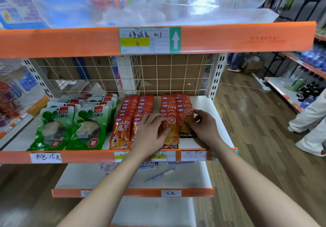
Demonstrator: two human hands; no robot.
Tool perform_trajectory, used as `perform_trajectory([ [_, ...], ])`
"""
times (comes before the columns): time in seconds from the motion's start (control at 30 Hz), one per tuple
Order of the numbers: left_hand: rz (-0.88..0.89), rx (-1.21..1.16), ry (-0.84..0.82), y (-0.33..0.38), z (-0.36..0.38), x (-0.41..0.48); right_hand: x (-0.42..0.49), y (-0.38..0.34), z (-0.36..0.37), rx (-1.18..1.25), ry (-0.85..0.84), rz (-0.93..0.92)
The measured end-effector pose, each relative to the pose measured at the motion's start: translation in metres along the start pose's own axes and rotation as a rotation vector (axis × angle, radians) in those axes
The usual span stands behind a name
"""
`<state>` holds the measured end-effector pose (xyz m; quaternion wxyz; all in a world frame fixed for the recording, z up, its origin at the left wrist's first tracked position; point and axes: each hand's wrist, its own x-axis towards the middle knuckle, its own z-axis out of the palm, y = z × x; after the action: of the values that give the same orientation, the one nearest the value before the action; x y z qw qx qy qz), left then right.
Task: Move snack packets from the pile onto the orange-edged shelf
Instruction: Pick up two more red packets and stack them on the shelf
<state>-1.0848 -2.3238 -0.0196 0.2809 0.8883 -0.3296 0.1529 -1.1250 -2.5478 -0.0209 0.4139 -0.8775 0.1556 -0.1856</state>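
Note:
Rows of red-orange KONCHEW snack packets [172,138] lie overlapped on the white middle shelf with the orange front edge [88,156]. My left hand [151,129] rests flat on the front packet of the third row, fingers spread over it. My right hand [202,124] pinches the front packet of the rightmost row [185,131] at its right side. Two more rows of red packets [121,131] lie just left of my left hand. No separate pile of packets is in view.
Green radish packets [70,124] fill the shelf's left part. Bare white shelf [211,120] lies right of the packets. A wire grid backs the shelf. An upper orange-edged shelf [229,37] hangs overhead. A pen [162,173] lies on the lower shelf. Another person's legs [310,129] stand at right.

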Motion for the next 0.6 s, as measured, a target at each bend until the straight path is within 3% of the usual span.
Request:
perform_trajectory([
  [0.33, -0.082, -0.049, 0.006, 0.002, -0.003, -0.002, -0.004, -0.006, -0.005, 0.068, 0.033, 0.067],
  [0.6, -0.186, -0.015, 0.023, -0.004, -0.04, -0.036, -0.026, -0.037, -0.006, -0.058, 0.051, -0.165],
])
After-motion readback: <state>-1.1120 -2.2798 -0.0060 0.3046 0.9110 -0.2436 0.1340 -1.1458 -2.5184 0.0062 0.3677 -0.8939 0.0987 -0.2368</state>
